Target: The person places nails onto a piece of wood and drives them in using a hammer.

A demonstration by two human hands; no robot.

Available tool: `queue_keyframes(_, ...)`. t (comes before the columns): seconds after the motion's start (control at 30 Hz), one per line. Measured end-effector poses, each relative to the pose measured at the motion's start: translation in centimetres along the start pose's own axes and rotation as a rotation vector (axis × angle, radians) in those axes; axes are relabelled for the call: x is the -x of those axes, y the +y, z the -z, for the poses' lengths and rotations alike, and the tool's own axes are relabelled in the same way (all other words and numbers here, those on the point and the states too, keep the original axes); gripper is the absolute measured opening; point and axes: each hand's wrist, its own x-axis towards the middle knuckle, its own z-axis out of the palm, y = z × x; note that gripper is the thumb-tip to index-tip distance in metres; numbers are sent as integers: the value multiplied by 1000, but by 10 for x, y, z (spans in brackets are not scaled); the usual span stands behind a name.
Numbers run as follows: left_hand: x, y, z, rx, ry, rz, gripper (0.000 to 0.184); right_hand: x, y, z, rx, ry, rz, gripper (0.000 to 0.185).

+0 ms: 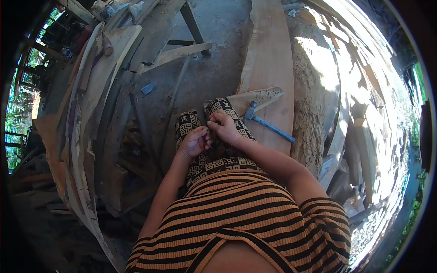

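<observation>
Well to the left of the left hand (195,142), long boards (114,59) lie loosely along one another; a bump might shift them, since nothing visible ties them down. Ahead of that hand, a blue scrap (148,88) lies on the floor (218,29).

Where the two hands' fingertips come together over the trousers (214,166), anything held is too small or too hidden to make out. If something is pinched there, a slack grip could drop it between the legs, where shade would make it hard to find.

Just right of the right hand (223,127), a hammer (273,128) lies on a plank (271,50), its head towards the fingers and its handle end by the plank's right edge. An outward sweep of the right forearm (268,157) could knock it off. Rough bark (306,104) stretches beyond.

The left forearm (161,193) reaches forward and inward, the wrist bent, the hand curled closed with its palm turned in. The right forearm slants in from the other side; its hand sits slightly farther forward, back upward, fingers bent closed towards the left fingertips. Whether either hand grips anything cannot be told.
</observation>
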Motion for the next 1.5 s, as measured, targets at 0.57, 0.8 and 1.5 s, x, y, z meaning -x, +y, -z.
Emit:
queue_keyframes(0.57,-47,1,-67,-902,212,-427,6,9,-39,69,347,45,-12,19)
queue_keyframes(0.8,-83,13,-78,-514,199,-172,5,15,-33,112,312,48,-19,25)
queue_keyframes(1.5,-263,-5,-30,-1142,276,-274,13,65,85,142,990,182,-149,34)
